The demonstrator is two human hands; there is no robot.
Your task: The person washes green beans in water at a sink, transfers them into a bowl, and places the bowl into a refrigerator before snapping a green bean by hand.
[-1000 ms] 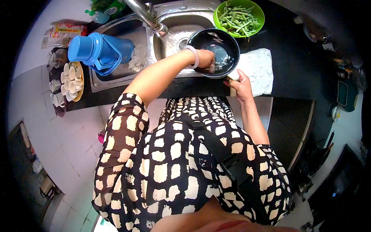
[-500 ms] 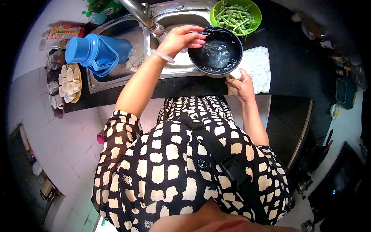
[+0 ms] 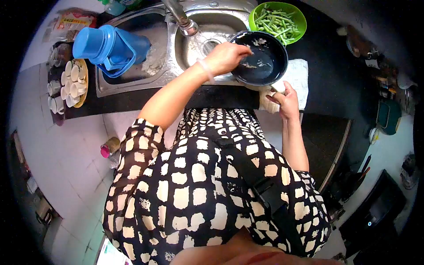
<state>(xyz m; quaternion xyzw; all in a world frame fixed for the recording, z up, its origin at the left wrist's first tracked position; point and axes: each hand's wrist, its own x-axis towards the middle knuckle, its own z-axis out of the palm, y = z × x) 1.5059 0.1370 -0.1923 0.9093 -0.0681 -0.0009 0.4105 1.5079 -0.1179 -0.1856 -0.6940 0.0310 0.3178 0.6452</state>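
Observation:
A dark saucepan (image 3: 267, 70) with a pale handle is held tilted over the right edge of the sink, with wet glints and a little water inside. My right hand (image 3: 288, 102) is closed around its handle. Over the left side of the pan, my left hand (image 3: 227, 57) reaches in with curled fingers pressed together. What those fingers hold, if anything, is hidden. Behind the pan, a green bowl (image 3: 303, 27) holds cut green beans (image 3: 276, 23). A white cloth (image 3: 298, 79) lies on the counter beside the pan.
The steel double sink (image 3: 171, 57) has a faucet (image 3: 187, 27) above it. A blue lidded jug (image 3: 110, 49) lies in the left basin. Several white cups (image 3: 73, 86) stand on a tray at the left, near a plastic package (image 3: 75, 22). The dark counter (image 3: 331, 84) runs right.
My left hand has moved down and right into the pan, and its fingers have curled. The pan holds less visible water. The whole view has shifted a little.

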